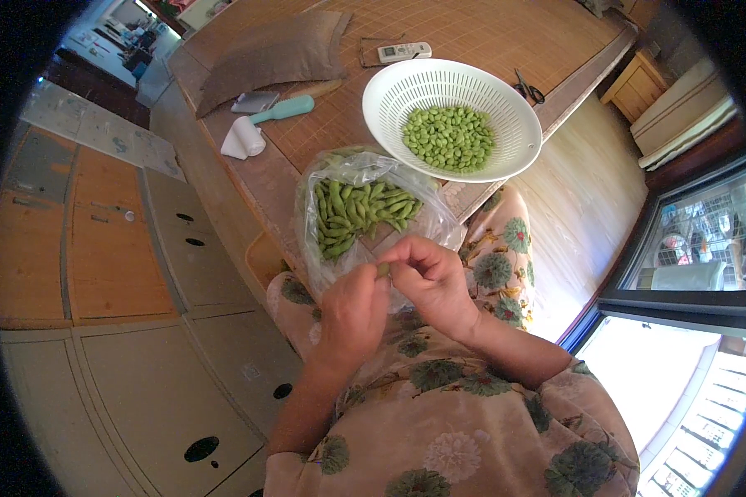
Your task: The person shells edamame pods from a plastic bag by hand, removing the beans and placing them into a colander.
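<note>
Between my two hands, just above my lap, is a green edamame pod (383,269), mostly covered by the fingers. My left hand (355,305) is closed on one end of it, and my right hand (428,277) pinches the other. Right beyond them a clear plastic bag (309,217) lies open, with a heap of whole edamame pods (358,209) inside. Farther off to the right stands a white slotted colander (506,99), tilted toward me, holding a pile of shelled green beans (449,137).
On the mat-covered surface (472,29) lie a brown pillow (278,58), a phone (255,102), a teal-handled lint roller (282,109), a white remote (404,51) and dark scissors (527,88). Cabinets (141,373) line the left. A window (696,232) is at the right.
</note>
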Available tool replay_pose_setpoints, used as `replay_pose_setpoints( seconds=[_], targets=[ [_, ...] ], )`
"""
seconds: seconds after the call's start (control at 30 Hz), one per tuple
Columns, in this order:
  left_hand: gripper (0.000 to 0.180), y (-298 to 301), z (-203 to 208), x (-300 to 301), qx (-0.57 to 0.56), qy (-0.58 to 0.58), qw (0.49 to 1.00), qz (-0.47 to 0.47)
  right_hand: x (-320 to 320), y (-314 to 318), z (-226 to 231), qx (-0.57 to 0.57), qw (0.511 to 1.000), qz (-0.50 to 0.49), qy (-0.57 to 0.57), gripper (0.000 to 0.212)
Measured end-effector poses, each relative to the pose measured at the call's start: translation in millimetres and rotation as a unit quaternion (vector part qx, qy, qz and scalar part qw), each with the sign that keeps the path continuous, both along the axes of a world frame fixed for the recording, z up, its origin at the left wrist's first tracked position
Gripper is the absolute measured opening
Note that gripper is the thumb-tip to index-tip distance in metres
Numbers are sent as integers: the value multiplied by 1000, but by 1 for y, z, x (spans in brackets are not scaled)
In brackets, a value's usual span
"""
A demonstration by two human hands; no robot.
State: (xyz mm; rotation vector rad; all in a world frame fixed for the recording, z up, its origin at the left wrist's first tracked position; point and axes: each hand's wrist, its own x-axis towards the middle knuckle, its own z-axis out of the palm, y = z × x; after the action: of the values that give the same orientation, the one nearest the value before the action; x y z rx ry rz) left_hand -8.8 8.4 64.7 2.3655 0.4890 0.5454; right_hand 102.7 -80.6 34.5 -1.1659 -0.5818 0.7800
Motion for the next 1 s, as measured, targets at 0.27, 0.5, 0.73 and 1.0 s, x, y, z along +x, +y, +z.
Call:
replay_pose_setpoints(
  seconds=[0.27, 0.5, 0.73, 1.0],
  targets=[
    [22, -1, 8, 0, -240, -9, 970, 37, 4, 0, 7, -32, 999, 21, -9, 10],
    [29, 6, 8, -2, -426, -8, 904, 41, 8, 1, 15, 22, 996, 66, 56, 11],
    [27, 16, 8, -7, -465, -6, 885, 16, 13, 1, 8, 38, 988, 112, 99, 10],
    [25, 16, 5, -5, -341, 21, 940, 7, 19, 1, 10, 19, 996, 90, 16, 16]
  ],
)
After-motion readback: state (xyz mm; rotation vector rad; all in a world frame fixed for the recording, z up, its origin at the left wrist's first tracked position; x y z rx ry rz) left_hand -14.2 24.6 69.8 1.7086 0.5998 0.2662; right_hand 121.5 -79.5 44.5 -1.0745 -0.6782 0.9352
